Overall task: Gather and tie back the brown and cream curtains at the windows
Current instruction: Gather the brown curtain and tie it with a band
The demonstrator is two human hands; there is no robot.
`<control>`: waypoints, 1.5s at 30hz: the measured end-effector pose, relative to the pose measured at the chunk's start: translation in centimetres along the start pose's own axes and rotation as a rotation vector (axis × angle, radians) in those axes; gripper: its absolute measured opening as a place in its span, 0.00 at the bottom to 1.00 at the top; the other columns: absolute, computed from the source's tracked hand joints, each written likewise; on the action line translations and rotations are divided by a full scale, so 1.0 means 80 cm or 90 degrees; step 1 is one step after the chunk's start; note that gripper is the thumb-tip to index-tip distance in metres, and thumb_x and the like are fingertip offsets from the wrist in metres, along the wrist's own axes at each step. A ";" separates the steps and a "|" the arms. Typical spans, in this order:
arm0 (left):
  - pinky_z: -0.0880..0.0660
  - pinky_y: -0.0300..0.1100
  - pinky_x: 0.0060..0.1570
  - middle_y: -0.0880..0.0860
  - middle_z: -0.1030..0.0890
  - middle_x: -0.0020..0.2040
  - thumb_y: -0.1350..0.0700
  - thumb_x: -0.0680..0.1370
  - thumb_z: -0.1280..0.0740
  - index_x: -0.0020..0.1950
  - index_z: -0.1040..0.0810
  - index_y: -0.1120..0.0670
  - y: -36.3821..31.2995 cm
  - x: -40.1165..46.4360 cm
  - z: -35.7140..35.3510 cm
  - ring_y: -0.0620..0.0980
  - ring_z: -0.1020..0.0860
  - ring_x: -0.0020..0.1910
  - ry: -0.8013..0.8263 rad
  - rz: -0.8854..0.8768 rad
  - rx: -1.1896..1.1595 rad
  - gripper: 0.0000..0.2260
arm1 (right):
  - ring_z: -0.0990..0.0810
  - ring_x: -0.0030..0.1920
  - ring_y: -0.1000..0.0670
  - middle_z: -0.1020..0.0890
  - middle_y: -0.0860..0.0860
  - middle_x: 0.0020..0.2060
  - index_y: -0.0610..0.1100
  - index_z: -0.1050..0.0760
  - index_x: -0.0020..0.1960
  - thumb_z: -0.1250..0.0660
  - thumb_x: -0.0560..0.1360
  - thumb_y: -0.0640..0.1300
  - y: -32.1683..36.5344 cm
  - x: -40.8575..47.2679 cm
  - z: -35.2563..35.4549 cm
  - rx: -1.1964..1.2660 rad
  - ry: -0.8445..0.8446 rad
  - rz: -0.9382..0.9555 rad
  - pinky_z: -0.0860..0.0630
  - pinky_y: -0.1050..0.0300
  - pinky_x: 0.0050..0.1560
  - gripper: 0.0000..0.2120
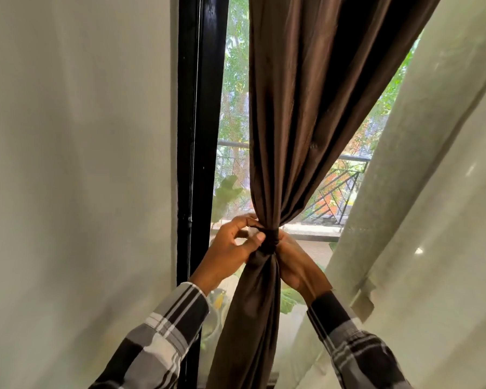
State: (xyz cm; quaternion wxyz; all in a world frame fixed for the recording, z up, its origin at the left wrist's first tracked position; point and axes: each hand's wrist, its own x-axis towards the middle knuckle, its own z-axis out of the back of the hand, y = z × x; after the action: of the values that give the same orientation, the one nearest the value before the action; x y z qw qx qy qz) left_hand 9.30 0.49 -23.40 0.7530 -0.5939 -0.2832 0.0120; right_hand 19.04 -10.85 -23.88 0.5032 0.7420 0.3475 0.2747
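Brown curtain (286,108) hangs in front of the window, drawn into one narrow bundle at about sill height. A dark tie (271,238) wraps the bundle at its waist; fabric fans out above it and falls in a loose column below.

Left hand (230,248): fingers curled, thumb and fingertips pinching at the tie on the left side of the bundle. Looks like it is working the end or the knot; the exact bit held is too small to tell.

Right hand (298,265): wrapped round the bundle just at and under the tie, fingers mostly hidden behind the cloth. Judged to be gripping the gathered fabric to steady it.

Cream curtain (421,192) on the right slants down across the window, loose, no tie visible on it. Pale cloth (68,164) fills the left of the view beside the black window frame (197,136); cannot tell whether it is another curtain or wall.

Progress, as judged: brown curtain gathered and bound, knot probably being finished. Left to do: release the brown bundle once secure, then gather and tie the cream curtain. Other windows are not in view, so their state is unknown.
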 end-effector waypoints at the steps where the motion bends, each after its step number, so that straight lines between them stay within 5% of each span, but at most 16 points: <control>1: 0.19 0.55 0.46 0.50 0.18 0.50 0.59 0.77 0.32 0.51 0.20 0.52 -0.003 -0.001 -0.001 0.51 0.19 0.49 0.011 0.019 -0.011 0.04 | 0.15 0.45 0.43 0.15 0.40 0.49 0.44 0.15 0.51 0.37 0.77 0.35 0.000 -0.001 -0.003 -0.021 0.006 -0.007 0.19 0.50 0.43 0.12; 4: 0.20 0.49 0.40 0.50 0.18 0.41 0.59 0.77 0.30 0.48 0.19 0.54 -0.009 -0.003 -0.002 0.51 0.19 0.45 0.013 0.017 -0.008 0.02 | 0.16 0.41 0.48 0.14 0.48 0.41 0.49 0.13 0.43 0.31 0.72 0.43 0.001 -0.003 -0.006 -0.114 0.003 0.002 0.20 0.55 0.43 0.08; 7: 0.20 0.48 0.36 0.51 0.18 0.43 0.59 0.76 0.29 0.49 0.19 0.55 -0.009 -0.003 -0.002 0.49 0.18 0.43 -0.015 0.041 -0.031 0.03 | 0.17 0.43 0.45 0.14 0.46 0.41 0.45 0.16 0.48 0.31 0.75 0.39 -0.002 0.004 0.008 -0.247 -0.093 0.043 0.22 0.53 0.44 0.06; 11: 0.18 0.44 0.37 0.55 0.19 0.50 0.59 0.75 0.28 0.49 0.18 0.54 -0.009 -0.002 0.000 0.49 0.17 0.45 -0.043 0.059 -0.051 0.04 | 0.16 0.45 0.49 0.15 0.46 0.44 0.41 0.20 0.53 0.33 0.79 0.41 -0.008 -0.021 0.001 -0.132 -0.297 0.201 0.21 0.58 0.42 0.06; 17: 0.18 0.44 0.40 0.53 0.15 0.43 0.57 0.72 0.26 0.49 0.16 0.53 -0.017 -0.009 -0.005 0.49 0.16 0.44 -0.042 0.094 -0.110 0.07 | 0.15 0.48 0.53 0.14 0.56 0.46 0.46 0.21 0.56 0.28 0.73 0.40 -0.024 -0.049 -0.035 -0.157 -0.287 0.333 0.20 0.64 0.45 0.12; 28: 0.18 0.43 0.42 0.56 0.15 0.48 0.60 0.74 0.28 0.54 0.17 0.56 -0.020 0.000 0.013 0.52 0.16 0.46 0.034 0.118 -0.115 0.09 | 0.16 0.54 0.43 0.15 0.43 0.52 0.38 0.20 0.60 0.27 0.70 0.43 -0.005 -0.038 0.002 -0.156 -0.188 0.250 0.20 0.48 0.56 0.20; 45: 0.20 0.38 0.35 0.62 0.16 0.42 0.60 0.70 0.24 0.47 0.16 0.59 -0.030 0.011 0.017 0.49 0.19 0.33 -0.003 0.128 -0.029 0.07 | 0.14 0.47 0.46 0.13 0.45 0.47 0.41 0.18 0.57 0.29 0.74 0.36 -0.009 -0.035 0.002 -0.194 -0.188 0.293 0.19 0.55 0.48 0.13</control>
State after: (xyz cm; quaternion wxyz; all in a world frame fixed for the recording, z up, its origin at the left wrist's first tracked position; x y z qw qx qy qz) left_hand 8.71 1.29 -20.66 0.7337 -0.6362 -0.2240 0.0822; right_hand 17.27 -13.00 -24.74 0.5781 0.7493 0.0482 0.3194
